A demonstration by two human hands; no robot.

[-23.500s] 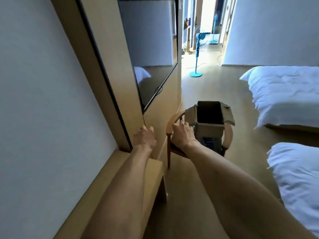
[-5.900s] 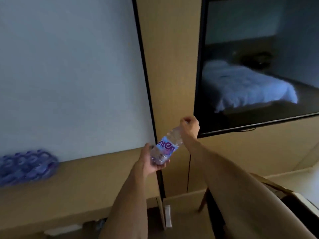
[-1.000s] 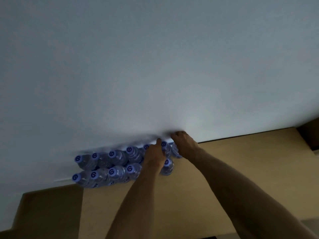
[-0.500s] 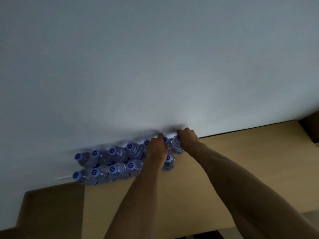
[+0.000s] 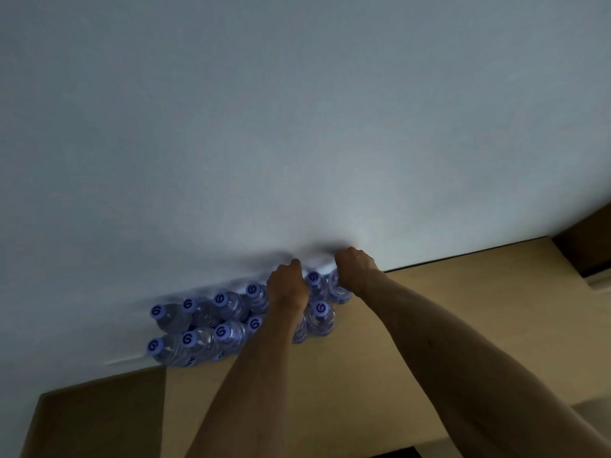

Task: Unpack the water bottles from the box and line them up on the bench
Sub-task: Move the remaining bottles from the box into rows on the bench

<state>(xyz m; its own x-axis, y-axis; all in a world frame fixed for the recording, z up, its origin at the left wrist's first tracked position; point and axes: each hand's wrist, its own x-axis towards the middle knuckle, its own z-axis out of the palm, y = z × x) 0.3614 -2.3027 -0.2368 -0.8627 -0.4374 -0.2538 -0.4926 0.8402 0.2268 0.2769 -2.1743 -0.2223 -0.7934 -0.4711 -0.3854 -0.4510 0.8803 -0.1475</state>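
Several clear water bottles (image 5: 231,325) with purple caps stand upright in two rows on the light wooden bench (image 5: 380,375), tight against the white wall. My right hand (image 5: 355,267) is closed around the top of the bottle at the right end of the back row (image 5: 340,292). My left hand (image 5: 287,289) is curled over a bottle in the back row just left of it; that bottle is mostly hidden under the hand. One front-row bottle (image 5: 320,317) stands between my forearms. The box is out of view.
The white wall (image 5: 297,127) rises directly behind the bottles. The bench top runs on to the right of the rows. A darker wooden surface (image 5: 99,418) lies at the lower left, and a dark wood panel (image 5: 588,242) stands at the far right.
Both hands have pushed slightly toward the wall. The right hand has brought its bottle up against the back row's right end. The other bottles have not moved.
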